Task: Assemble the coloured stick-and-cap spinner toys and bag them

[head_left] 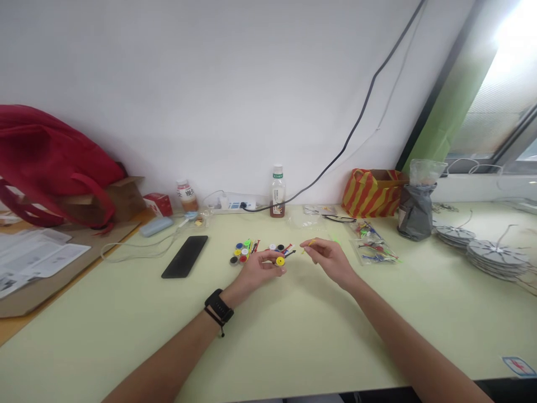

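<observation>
Yellow round plastic disc sits pinched in the left hand, above the pale-green table; the right hand pinches one thin yellow plastic piece. I judge the work unfinished: both are apart, and I count roughly eight small coloured plastic discs loose beyond.

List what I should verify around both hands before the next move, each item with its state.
1. Left hand has hold of the round yellow plastic-looking disc: ok.
2. Right hand pinches the small, thin yellow piece: ok.
3. Disc and thin piece clear of each other: ok, a gap shows.
4. Disc's centre hole unblocked: cannot tell, too small.
5. Left hand well away from the loose, round multicoloured discs: not ok, they lie close by.
6. Flat black rectangular phone clear of both hands: ok.
</observation>
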Action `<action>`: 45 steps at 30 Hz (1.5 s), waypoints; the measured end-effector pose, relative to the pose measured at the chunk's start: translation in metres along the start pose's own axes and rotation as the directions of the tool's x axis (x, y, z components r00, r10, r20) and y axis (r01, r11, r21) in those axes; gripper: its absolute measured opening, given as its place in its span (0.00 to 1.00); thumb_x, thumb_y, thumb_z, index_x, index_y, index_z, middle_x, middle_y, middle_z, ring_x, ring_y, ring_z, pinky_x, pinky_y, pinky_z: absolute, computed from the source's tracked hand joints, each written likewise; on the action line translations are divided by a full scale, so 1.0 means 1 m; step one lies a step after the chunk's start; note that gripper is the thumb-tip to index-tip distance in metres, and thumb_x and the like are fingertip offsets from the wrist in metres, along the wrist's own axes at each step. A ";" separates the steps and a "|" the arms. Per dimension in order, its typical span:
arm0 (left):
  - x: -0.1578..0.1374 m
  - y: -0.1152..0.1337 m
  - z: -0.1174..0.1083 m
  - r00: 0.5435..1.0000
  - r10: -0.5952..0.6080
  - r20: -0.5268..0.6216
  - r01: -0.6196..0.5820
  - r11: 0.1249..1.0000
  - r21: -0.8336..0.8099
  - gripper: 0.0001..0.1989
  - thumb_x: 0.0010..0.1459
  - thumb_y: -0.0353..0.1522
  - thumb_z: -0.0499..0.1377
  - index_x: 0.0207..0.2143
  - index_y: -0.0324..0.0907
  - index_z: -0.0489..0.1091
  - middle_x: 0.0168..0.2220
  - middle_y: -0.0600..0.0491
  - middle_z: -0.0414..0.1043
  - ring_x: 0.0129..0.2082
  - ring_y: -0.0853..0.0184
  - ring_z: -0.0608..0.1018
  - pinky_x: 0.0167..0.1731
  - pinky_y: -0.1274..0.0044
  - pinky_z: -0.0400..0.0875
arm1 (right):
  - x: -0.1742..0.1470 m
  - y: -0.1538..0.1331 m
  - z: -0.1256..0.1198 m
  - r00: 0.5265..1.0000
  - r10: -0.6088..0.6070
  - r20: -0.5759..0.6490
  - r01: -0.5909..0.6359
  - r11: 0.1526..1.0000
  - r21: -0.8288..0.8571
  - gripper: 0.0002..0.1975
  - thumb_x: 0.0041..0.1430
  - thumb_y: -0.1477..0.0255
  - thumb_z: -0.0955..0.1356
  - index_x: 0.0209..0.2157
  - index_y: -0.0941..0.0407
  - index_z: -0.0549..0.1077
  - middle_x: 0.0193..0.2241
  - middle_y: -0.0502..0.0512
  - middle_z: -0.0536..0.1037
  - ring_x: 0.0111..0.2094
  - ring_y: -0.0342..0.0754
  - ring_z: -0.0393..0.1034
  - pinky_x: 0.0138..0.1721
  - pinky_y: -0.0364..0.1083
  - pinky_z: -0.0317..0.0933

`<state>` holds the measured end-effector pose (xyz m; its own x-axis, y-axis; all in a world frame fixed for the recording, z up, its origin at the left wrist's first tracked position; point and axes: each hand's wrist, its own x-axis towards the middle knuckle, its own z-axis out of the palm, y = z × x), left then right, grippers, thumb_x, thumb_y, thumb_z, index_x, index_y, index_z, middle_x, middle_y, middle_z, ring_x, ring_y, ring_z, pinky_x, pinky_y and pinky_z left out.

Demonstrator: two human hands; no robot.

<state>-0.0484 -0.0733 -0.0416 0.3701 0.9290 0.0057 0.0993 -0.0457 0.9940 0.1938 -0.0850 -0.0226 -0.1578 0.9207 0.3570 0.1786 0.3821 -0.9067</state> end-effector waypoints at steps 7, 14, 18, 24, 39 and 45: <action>-0.004 0.006 0.005 1.000 0.020 0.009 -0.019 0.999 -0.030 0.24 0.49 0.38 0.74 0.48 0.40 0.78 0.50 0.44 0.78 0.43 0.60 0.82 0.44 0.71 0.77 | -0.008 -0.016 0.015 0.981 0.044 0.187 -0.094 0.959 0.268 0.16 0.64 0.55 0.69 0.39 0.54 0.75 0.33 0.53 0.74 0.34 0.48 0.70 0.41 0.51 0.67; -0.007 0.010 0.016 0.979 0.184 0.089 -0.176 0.980 -0.088 0.21 0.53 0.40 0.71 0.47 0.39 0.79 0.47 0.43 0.80 0.47 0.56 0.82 0.51 0.65 0.77 | -0.015 -0.012 0.028 0.951 -0.007 0.310 -0.059 0.977 0.204 0.15 0.67 0.54 0.66 0.41 0.50 0.64 0.35 0.51 0.70 0.32 0.45 0.64 0.35 0.46 0.63; -0.008 0.010 0.017 0.978 0.203 0.047 -0.202 0.979 -0.039 0.19 0.56 0.40 0.70 0.46 0.40 0.79 0.46 0.44 0.80 0.45 0.58 0.82 0.51 0.65 0.77 | -0.016 -0.009 0.026 0.949 -0.017 0.315 -0.016 0.995 0.102 0.14 0.68 0.54 0.65 0.40 0.51 0.64 0.35 0.51 0.70 0.31 0.45 0.62 0.34 0.46 0.61; -0.008 0.008 0.013 0.956 0.289 0.045 -0.290 0.957 0.016 0.18 0.55 0.39 0.70 0.46 0.40 0.80 0.46 0.44 0.79 0.45 0.58 0.82 0.52 0.64 0.77 | -0.013 -0.008 0.022 0.960 -0.075 0.268 0.082 0.997 -0.013 0.12 0.68 0.57 0.65 0.40 0.52 0.67 0.34 0.51 0.70 0.31 0.46 0.64 0.33 0.46 0.61; -0.007 0.004 0.007 0.915 0.402 0.024 -0.393 0.880 0.267 0.10 0.58 0.36 0.68 0.43 0.43 0.81 0.42 0.47 0.82 0.43 0.60 0.81 0.48 0.68 0.76 | -0.007 -0.001 0.017 0.975 0.037 0.219 -0.062 0.992 0.108 0.13 0.64 0.59 0.68 0.43 0.53 0.71 0.29 0.48 0.67 0.29 0.44 0.61 0.31 0.45 0.59; -0.008 0.002 0.010 0.917 0.395 0.054 -0.393 0.873 0.289 0.10 0.60 0.35 0.66 0.43 0.42 0.80 0.42 0.47 0.81 0.42 0.61 0.81 0.47 0.69 0.76 | -0.008 -0.005 0.021 0.977 0.089 0.196 -0.128 0.972 0.196 0.11 0.59 0.64 0.70 0.41 0.53 0.72 0.29 0.48 0.68 0.29 0.44 0.61 0.31 0.45 0.60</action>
<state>-0.0420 -0.0843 -0.0409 0.4288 0.8141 0.3917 0.2081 -0.5109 0.8341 0.1742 -0.0954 -0.0258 -0.3282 0.9177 0.2240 0.0031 0.2382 -0.9712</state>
